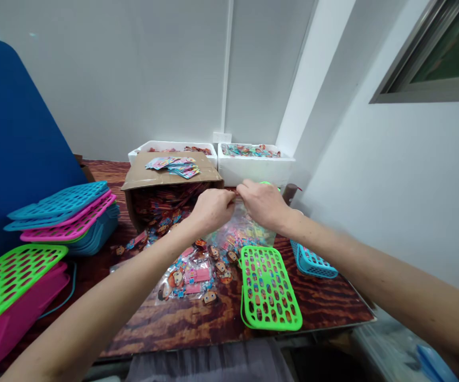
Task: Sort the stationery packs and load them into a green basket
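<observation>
My left hand (pixel 214 208) is closed in a pinch, its fingertips almost against those of my right hand (pixel 263 204), which is pinched shut too. What sits between the fingertips is too small and hidden to name. Just below them is a clear plastic bag (pixel 239 233) of small colourful pieces; I cannot tell whether the fingers touch it. Clear packets (pixel 190 273) printed with cartoon figures lie on the table below my left wrist. Nearer me stands a bright green perforated basket (pixel 270 286) with colourful contents showing through its holes.
An open cardboard box (pixel 134 178) full of packets lies behind my left hand, with flat sachets (pixel 176 165) on top. White foam boxes (pixel 255 168) line the wall. Baskets and lids (pixel 70 215) are stacked at left. A blue basket (pixel 315 262) sits under my right forearm.
</observation>
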### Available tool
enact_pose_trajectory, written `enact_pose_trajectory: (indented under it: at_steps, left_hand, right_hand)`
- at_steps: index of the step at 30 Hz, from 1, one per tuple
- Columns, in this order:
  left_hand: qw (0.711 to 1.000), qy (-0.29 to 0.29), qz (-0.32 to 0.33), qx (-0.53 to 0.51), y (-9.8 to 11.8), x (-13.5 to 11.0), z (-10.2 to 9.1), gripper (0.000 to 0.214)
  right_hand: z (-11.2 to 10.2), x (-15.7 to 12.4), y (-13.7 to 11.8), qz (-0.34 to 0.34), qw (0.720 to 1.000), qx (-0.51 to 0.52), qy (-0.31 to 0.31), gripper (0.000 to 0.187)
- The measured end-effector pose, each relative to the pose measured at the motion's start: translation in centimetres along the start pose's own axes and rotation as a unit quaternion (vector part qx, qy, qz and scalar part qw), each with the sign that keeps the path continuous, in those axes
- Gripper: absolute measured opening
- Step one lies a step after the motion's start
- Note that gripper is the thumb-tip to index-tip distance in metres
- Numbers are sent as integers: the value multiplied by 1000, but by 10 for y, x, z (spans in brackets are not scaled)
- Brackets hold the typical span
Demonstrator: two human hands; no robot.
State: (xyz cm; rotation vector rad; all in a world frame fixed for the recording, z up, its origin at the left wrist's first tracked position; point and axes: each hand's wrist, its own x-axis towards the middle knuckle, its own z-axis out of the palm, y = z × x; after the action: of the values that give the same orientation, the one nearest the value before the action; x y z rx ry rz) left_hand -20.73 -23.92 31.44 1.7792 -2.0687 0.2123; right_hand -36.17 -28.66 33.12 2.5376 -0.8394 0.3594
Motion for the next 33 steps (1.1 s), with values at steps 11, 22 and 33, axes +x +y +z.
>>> enact_pose_trajectory:
  at_steps: [11,22,33]
  left_hand:
    - [986,-73,-111,-96,-28,-17,35,7]
    - [923,-60,-222,-309,-32,-12,37,46]
    - [688,79,-373,-617,2,32,146,35]
  right_hand:
    - [38,-7,32,153,979,-18,-132,18]
    - [23,-37,32,318,823,363,300,35]
    - [142,-52,49,508,532,675,52,21]
